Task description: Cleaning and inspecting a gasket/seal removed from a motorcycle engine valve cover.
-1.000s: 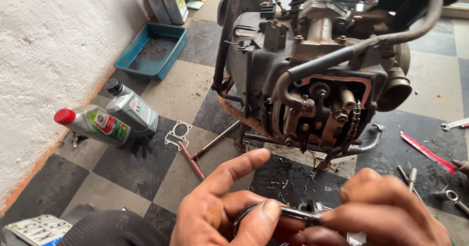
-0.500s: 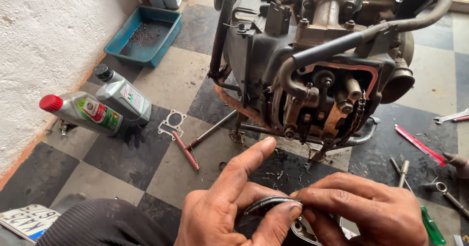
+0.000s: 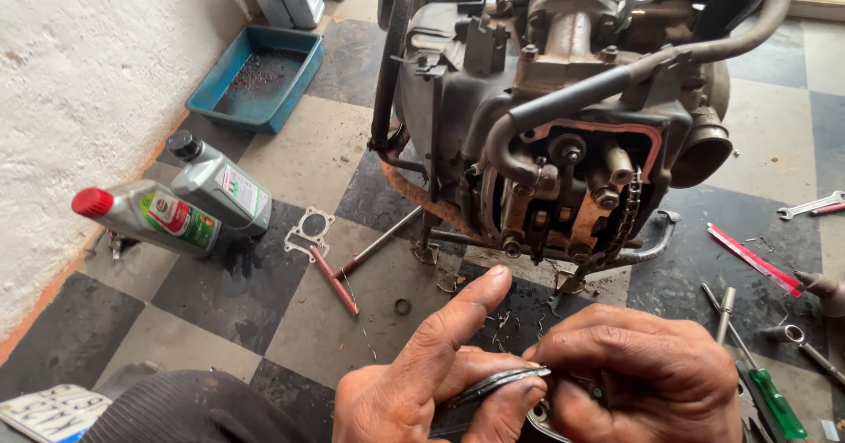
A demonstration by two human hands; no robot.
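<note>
My left hand (image 3: 431,377) and my right hand (image 3: 642,377) are together at the bottom of the head view, both gripping a thin curved metal ring (image 3: 493,384) that runs between the fingers. The left index finger points up toward the engine. A little beyond the hands stands an opened engine (image 3: 563,144) with its cover off, showing a timing chain (image 3: 627,219), bolts and a reddish gasket edge. What lies under my hands is hidden.
Two grey oil bottles (image 3: 185,205) lie at the left beside a white wall. A blue tray (image 3: 255,78) sits behind them. A gasket (image 3: 308,230) and red-handled T-wrench (image 3: 339,271) lie on the checkered floor. Spanners and a green screwdriver (image 3: 766,390) lie at the right.
The view has moved closer to the engine and dropped. My hands have shifted right and closed tighter over the metal ring, which now shows between the fingers.
</note>
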